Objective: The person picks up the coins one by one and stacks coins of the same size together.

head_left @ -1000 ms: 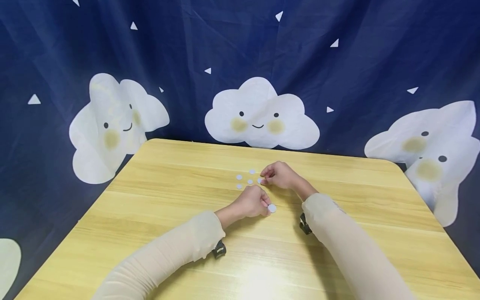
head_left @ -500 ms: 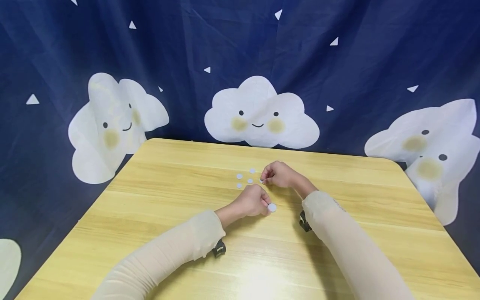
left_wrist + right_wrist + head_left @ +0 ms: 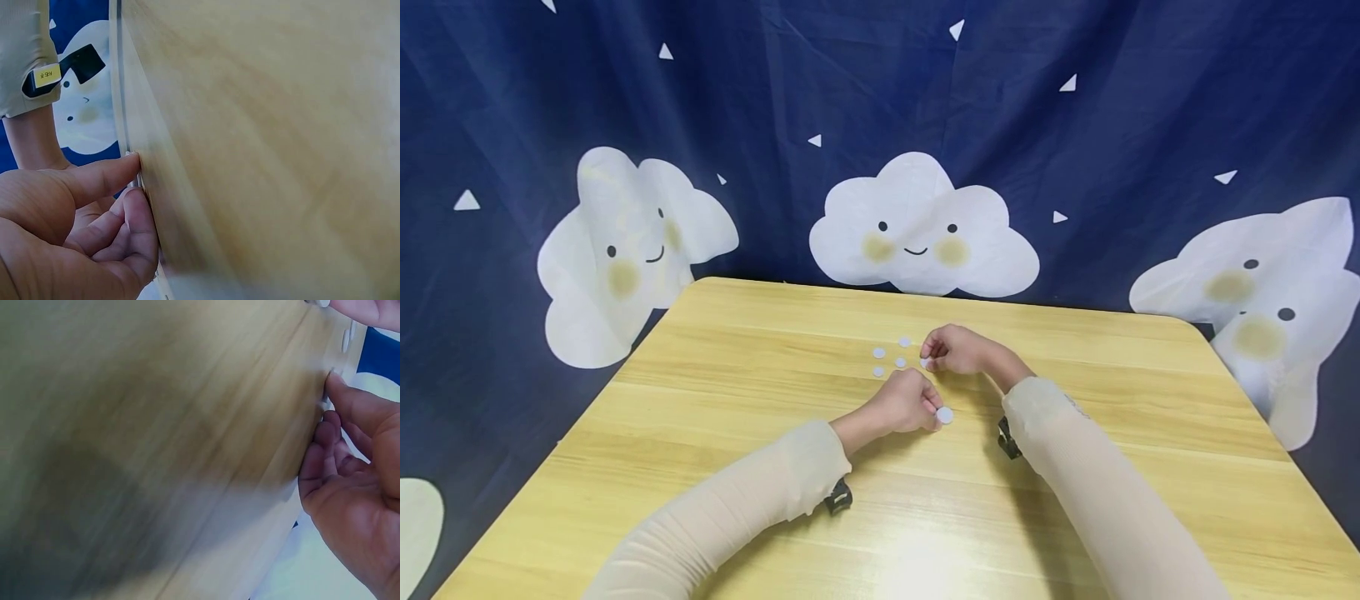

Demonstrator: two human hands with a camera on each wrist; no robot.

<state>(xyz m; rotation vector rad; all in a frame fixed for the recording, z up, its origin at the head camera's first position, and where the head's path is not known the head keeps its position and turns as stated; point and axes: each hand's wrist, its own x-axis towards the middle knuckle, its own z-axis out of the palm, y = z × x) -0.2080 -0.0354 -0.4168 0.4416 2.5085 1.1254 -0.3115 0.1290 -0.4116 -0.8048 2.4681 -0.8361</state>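
My left hand [image 3: 908, 403] pinches a white round disc [image 3: 944, 415] by its left edge, low over the wooden table [image 3: 775, 400]. In the left wrist view its thumb and forefinger meet at the tabletop, and only a thin pale edge of the disc shows between them. Farther back, my right hand [image 3: 955, 349] has thumb and fingertips curled on another white disc [image 3: 925, 363], which is partly covered by them. Just left of that hand several more discs lie flat and apart, among them a middle disc [image 3: 900, 362] and a far disc [image 3: 905, 342].
A dark blue curtain [image 3: 760, 100] with printed clouds hangs behind the table's far edge. Both forearms wear pale sleeves, the left sleeve [image 3: 730, 508] and the right sleeve [image 3: 1105, 483]. Black wrist mounts sit beneath the cuffs.
The disc at my right fingertips has shifted slightly right, away from the other discs, along with small finger movements. My left hand and its disc stay in place.
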